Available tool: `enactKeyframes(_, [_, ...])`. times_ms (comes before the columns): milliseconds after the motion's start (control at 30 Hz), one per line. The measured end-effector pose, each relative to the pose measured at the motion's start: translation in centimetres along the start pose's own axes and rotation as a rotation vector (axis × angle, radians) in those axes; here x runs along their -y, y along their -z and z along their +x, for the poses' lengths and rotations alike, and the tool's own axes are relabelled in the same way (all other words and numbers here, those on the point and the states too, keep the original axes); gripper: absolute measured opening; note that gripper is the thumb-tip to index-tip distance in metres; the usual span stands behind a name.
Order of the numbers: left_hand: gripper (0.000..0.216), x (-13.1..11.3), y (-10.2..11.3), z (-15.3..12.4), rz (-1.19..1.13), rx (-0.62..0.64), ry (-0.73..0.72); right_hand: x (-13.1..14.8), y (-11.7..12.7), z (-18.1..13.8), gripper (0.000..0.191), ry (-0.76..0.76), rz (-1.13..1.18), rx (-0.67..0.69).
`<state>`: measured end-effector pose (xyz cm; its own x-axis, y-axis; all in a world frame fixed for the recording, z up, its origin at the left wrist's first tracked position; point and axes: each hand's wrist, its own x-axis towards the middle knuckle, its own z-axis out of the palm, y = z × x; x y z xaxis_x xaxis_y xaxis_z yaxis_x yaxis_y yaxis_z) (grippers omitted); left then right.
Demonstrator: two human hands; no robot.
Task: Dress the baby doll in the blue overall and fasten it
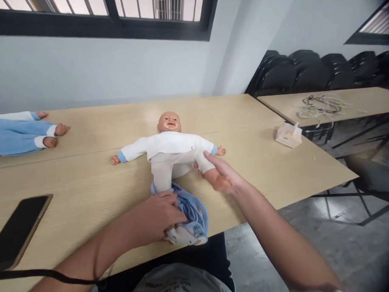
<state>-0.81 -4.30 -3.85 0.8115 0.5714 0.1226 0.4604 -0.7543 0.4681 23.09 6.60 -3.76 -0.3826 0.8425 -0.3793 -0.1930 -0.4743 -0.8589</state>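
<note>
A baby doll in a white top with blue cuffs lies on its back on the table, arms spread and head away from me. Bunched light-blue baby pants sit around its lower leg on the left side, near the table's front edge. My left hand is closed on the pants at that leg; the doll's foot there is mostly hidden. With my right hand I grip the doll's other leg, which is bare of the pants and angled to the right.
A second doll in blue pants lies at the far left of the table. A black phone rests at the left front. On the right stands a small pale box. Tangled cables lie on another table behind stacked chairs.
</note>
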Motion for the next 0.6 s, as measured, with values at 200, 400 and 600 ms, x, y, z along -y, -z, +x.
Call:
enactKeyframes(200, [0.021, 0.1, -0.1, 0.4, 0.182, -0.143, -0.022, 0.8, -3.7, -2.0, 0.040, -0.065, 0.019, 0.257])
enactKeyframes(400, [0.018, 1.8, -0.7, -0.7, 0.159, -0.416, -0.122, -1.1, -4.4, -2.7, 0.058, 0.043, -0.116, 0.073])
enactKeyframes(600, [0.033, 2.1, -3.6, -1.2, 0.209, -0.880, 0.137, -2.2, -4.2, -2.3, 0.067, 0.098, -0.285, 0.016])
